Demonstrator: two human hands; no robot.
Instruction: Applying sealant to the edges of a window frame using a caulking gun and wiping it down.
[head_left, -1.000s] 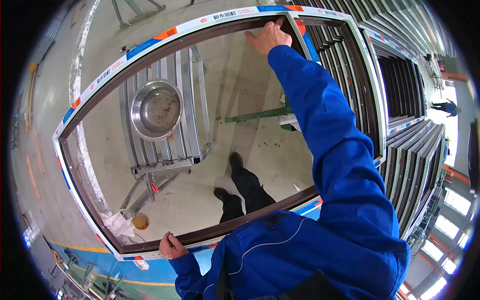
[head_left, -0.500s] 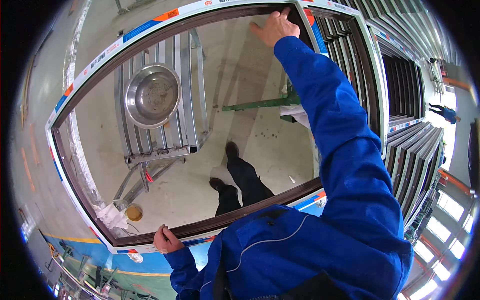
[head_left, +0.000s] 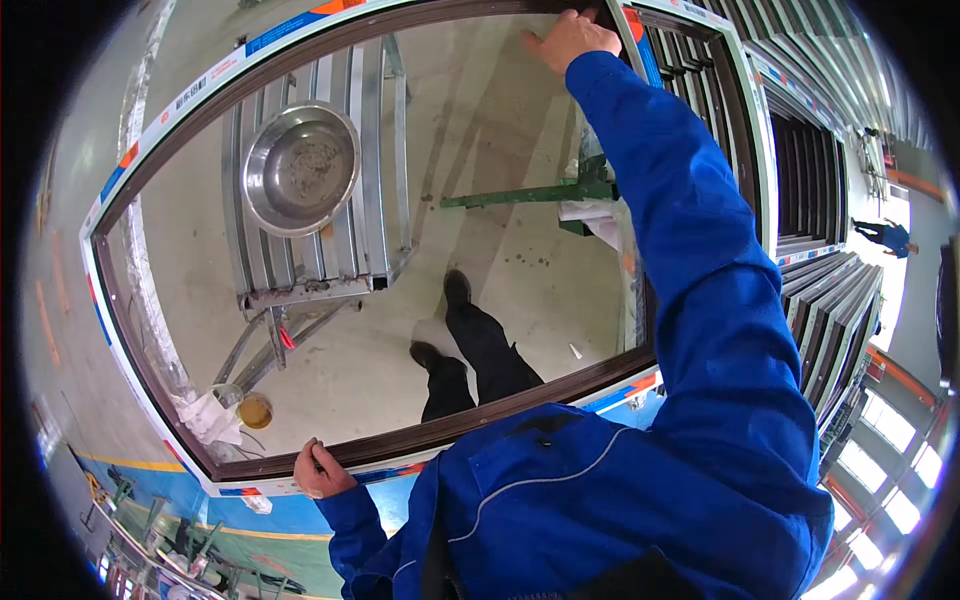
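A large rectangular window frame (head_left: 128, 352), dark brown inside with white, blue and orange film along its outer faces, spans the space before me. My left hand (head_left: 322, 471) is closed around its near rail, close to the left corner, thumb and fingers bent over the edge. At the far right corner, where a dark upright bar meets the far rail, my right hand (head_left: 578, 40) rests with the thumb stretched out to the left. Its fingertips touch the brown profile there and are partly cut off by the picture's edge.
Through the frame's opening show a metal basin (head_left: 300, 168) on a slatted steel stand (head_left: 372, 200), a green metal bar (head_left: 530, 196), crumpled white paper (head_left: 208, 418) and a small brown round container (head_left: 255, 411). More frames (head_left: 825, 310) lean stacked at right. Another person (head_left: 884, 236) stands far right.
The whole view has shifted slightly, so the frame's left side and the basin sit a little higher and further left. My right hand's fingers reach more into the far corner; my left hand keeps its grip.
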